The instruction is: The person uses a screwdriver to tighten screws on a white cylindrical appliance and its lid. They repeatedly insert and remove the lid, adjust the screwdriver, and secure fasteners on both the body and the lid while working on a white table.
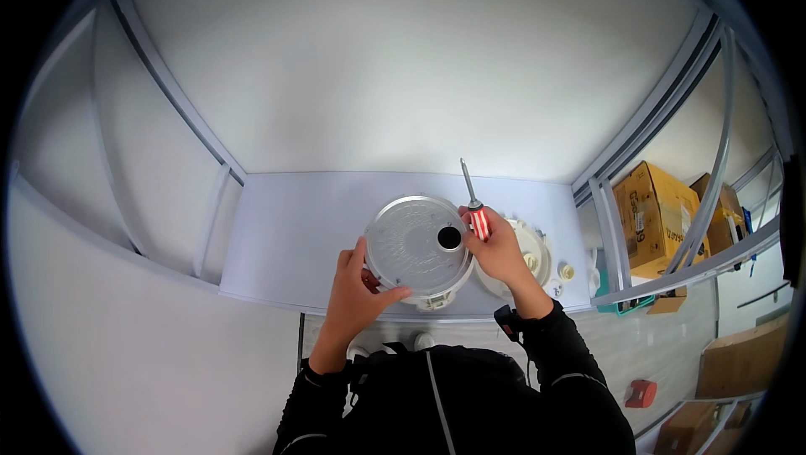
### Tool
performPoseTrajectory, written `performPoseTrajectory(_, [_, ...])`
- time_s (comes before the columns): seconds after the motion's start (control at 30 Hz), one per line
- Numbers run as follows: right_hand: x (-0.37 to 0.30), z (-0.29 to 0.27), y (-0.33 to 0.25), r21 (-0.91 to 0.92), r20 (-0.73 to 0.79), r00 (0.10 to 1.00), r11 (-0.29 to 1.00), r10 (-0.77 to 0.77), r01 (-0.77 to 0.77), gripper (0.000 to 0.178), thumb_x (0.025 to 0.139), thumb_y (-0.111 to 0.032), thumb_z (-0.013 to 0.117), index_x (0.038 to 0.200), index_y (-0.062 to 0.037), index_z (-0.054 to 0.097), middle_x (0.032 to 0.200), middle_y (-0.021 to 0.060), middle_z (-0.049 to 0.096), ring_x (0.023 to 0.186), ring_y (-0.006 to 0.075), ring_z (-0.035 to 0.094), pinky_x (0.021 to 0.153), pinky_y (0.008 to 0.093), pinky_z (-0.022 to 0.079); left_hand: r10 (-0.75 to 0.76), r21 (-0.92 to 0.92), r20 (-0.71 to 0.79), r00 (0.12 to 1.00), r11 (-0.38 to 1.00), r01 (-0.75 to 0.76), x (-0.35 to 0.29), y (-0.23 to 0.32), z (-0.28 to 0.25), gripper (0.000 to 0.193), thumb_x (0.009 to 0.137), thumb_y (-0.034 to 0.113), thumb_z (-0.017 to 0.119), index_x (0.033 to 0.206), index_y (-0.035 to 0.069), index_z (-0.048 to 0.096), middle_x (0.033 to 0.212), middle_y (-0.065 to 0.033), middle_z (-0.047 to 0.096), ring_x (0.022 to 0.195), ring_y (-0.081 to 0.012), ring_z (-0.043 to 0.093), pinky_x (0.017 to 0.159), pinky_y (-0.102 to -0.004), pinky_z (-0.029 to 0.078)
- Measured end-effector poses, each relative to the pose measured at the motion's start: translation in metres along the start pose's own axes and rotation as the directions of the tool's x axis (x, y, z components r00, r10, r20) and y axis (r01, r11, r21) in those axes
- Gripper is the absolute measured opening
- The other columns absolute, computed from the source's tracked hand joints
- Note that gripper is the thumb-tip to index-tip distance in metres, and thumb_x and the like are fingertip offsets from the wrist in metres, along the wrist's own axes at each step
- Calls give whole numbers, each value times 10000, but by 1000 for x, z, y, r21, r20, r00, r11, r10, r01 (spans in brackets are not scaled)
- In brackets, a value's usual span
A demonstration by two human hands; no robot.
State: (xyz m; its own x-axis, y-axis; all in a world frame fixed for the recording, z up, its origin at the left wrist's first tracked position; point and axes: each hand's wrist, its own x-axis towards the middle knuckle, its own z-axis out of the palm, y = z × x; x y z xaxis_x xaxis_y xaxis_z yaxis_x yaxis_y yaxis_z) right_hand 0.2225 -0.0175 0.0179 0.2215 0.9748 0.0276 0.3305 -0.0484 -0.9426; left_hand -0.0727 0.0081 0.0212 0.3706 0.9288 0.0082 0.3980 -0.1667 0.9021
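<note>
A round appliance lid (409,245) with a silvery, glossy face, a pale rim and a dark round hole near its right side is held over the table. At its lower left edge my left hand (351,294) grips the rim, thumb on the face and fingers partly hidden beneath. My right hand (501,253) is closed around a screwdriver (478,218) with a red-and-white handle, its metal shaft pointing away from me. The fingers of that hand also meet the lid's right edge. Partly behind my right hand lies a round cream-coloured part (544,264).
Small pale fittings (566,272) lie by the cream part, near the right end of the white table (285,237). Metal frame posts (609,232) stand on the right, with cardboard boxes (651,220) beyond. A red object (641,394) sits on the floor at lower right.
</note>
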Motion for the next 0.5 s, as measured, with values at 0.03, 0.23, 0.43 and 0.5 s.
performPoseTrajectory(0.03, [3,-1,5,12,13,1000,1000,-7,7,244,930,-9,687,1170,-6,645,1338,111,732,1161,169,675,1030,337,527,-12,16,-8,1000,1000,12,-2,0,4,1261,682,325,1033,1633,-105,325,1239,-145,531,879,-165,640,752,-298,594])
performPoseTrajectory(0.23, [17,-5,18,-69,73,997,998,2,3,377,947,-23,689,1322,-13,653,1249,83,737,1162,181,684,1026,333,528,-29,142,-56,998,989,37,-5,-3,23,1298,657,368,1047,1611,-143,329,1198,-150,533,926,-196,624,812,-327,588])
performPoseTrajectory(0.43, [21,-7,26,-161,105,993,984,-62,79,413,945,-46,690,1355,-21,647,1186,101,746,1130,209,703,1012,344,531,-49,205,-75,996,977,63,-7,2,26,1299,652,394,1047,1598,-153,345,1210,-171,539,980,-241,644,884,-359,587])
performPoseTrajectory(0.5, [21,-8,27,-170,112,989,979,-95,113,414,941,-52,689,1353,-26,648,1162,116,747,1105,222,711,999,351,536,-49,224,-71,996,972,64,-6,4,26,1296,656,400,1043,1596,-156,346,1215,-176,542,988,-250,650,906,-366,584])
